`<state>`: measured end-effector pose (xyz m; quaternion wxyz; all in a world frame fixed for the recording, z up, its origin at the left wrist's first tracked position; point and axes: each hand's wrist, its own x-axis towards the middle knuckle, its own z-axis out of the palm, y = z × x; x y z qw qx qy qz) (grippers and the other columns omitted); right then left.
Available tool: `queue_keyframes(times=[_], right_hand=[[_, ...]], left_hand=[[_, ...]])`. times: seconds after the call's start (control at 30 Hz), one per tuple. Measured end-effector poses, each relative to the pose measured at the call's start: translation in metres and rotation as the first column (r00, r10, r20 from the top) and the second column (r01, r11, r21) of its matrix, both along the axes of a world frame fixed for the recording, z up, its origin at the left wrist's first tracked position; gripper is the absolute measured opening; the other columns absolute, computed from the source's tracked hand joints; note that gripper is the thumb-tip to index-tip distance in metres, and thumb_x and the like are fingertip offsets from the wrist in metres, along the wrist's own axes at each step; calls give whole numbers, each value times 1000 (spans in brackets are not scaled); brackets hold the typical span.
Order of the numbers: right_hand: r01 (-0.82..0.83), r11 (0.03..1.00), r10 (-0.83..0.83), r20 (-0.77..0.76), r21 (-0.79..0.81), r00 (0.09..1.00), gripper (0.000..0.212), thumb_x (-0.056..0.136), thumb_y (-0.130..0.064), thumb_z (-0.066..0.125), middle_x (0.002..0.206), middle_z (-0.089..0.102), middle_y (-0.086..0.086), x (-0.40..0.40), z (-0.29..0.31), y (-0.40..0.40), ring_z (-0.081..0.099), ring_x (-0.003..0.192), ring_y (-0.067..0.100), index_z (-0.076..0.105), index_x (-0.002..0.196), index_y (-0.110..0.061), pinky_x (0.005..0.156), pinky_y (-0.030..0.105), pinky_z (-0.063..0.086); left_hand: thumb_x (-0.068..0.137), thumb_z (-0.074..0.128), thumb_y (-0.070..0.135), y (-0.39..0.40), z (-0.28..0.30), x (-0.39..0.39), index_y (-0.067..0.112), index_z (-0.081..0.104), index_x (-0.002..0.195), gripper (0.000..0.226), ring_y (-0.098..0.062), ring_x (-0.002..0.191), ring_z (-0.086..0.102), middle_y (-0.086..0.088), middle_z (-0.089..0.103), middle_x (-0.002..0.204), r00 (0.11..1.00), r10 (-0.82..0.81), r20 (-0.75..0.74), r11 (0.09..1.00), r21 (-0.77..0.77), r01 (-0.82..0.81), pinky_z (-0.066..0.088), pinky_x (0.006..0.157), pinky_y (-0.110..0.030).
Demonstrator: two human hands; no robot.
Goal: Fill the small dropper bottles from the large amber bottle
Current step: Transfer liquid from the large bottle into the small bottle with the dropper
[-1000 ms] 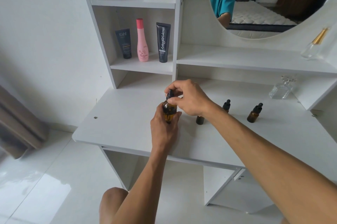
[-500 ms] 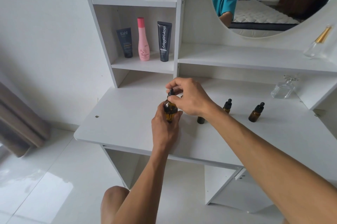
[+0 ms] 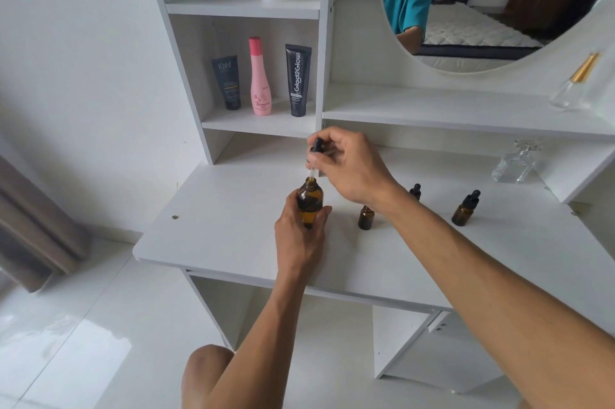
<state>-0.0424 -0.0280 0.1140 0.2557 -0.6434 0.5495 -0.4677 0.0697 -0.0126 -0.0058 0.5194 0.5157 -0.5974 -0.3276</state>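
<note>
Amber large bottle [image 3: 309, 203] in your left hand [image 3: 299, 235]; right hand [image 3: 349, 165] fingers just lifted dropper [image 3: 315, 155] clear; carry to open small bottle [image 3: 366, 217].

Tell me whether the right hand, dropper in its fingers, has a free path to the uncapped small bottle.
Probably yes. The right hand holds the dropper just above the large amber bottle. The uncapped small bottle stands apart on bare desk, mouth open, nothing between.

The big bottle [image 3: 310, 202] and the small bottles [image 3: 366, 217] are amber brown, with black dropper caps [image 3: 472, 198]. The desk [image 3: 233, 219] is plain white. On the shelf stand a pink bottle [image 3: 260, 77] and two dark tubes [image 3: 297, 79] with pale lettering.
</note>
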Motion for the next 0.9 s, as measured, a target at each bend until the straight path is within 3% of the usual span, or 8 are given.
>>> queue_keyframes(times=[0.07, 0.2, 0.3, 0.4, 0.57, 0.7, 0.77, 0.9], right_hand=[[-4, 1000, 5, 76, -12, 997, 9, 93, -15, 66, 90, 72, 11, 1, 3, 2, 74, 79, 23, 69, 99, -10, 83, 46, 60], [15, 999, -6, 194, -44, 981, 12, 95, -18, 65, 90, 74, 15, 4, 7, 3, 75, 75, 22, 69, 97, -6, 67, 22, 55], [22, 997, -9, 188, -71, 982, 14, 95, -19, 66, 85, 74, 13, 5, 7, 2, 73, 71, 17, 70, 94, -5, 63, 17, 49], [37, 994, -21, 157, -102, 987, 15, 94, -19, 67, 81, 74, 9, 6, 7, 2, 73, 69, 14, 70, 92, -4, 62, 18, 50], [67, 990, -57, 85, -126, 995, 17, 92, -21, 69, 75, 74, 3, 6, 3, 2, 72, 68, 11, 71, 86, -5, 73, 38, 60], [74, 994, -71, 45, -86, 997, 17, 92, -24, 69, 73, 74, -1, 8, -6, 3, 72, 71, 13, 71, 84, -10, 73, 44, 60], [83, 994, -81, 39, -71, 996, 17, 92, -26, 69, 73, 74, -2, 9, -12, 3, 72, 71, 15, 70, 82, -11, 74, 44, 59], [122, 990, -123, -14, -72, 992, 18, 92, -26, 69, 76, 74, -4, 10, -20, 5, 70, 72, 11, 71, 82, -11, 70, 30, 57]], left_hand=[[87, 76, 30, 0, -1, 0, 26, 59, 115, 33, 8, 78, 60, 18, 65, 90, 1000, 4, 8, 1000, -3, -4, 43, 70, -5], [87, 76, 29, -1, -1, -1, 25, 59, 117, 34, 13, 80, 59, 18, 64, 91, 1000, 9, 18, 1000, -9, -8, 40, 69, -2], [87, 75, 30, -1, -2, 0, 25, 58, 120, 37, 13, 83, 58, 17, 64, 94, 1000, 8, 23, 1000, -11, -8, 41, 71, -2], [88, 75, 31, -1, -2, 0, 26, 57, 121, 39, 6, 82, 59, 19, 63, 95, 1000, 6, 24, 1000, -11, -6, 42, 72, -3], [88, 75, 31, 0, -1, 0, 28, 57, 119, 36, 9, 84, 60, 18, 65, 95, 1000, 4, 9, 1000, -3, -4, 43, 72, -4], [88, 75, 31, -1, -1, 0, 28, 57, 117, 34, 4, 86, 63, 17, 67, 96, 1000, -6, -3, 1000, -7, 6, 50, 75, -13], [88, 75, 32, -1, -2, 0, 26, 57, 118, 35, 1, 88, 65, 15, 68, 99, 1000, -8, -7, 1000, -6, 8, 52, 77, -17], [89, 74, 28, 0, -1, 0, 26, 57, 117, 32, 5, 84, 63, 19, 66, 94, 1000, -18, -2, 1000, -12, 18, 48, 73, -11]])
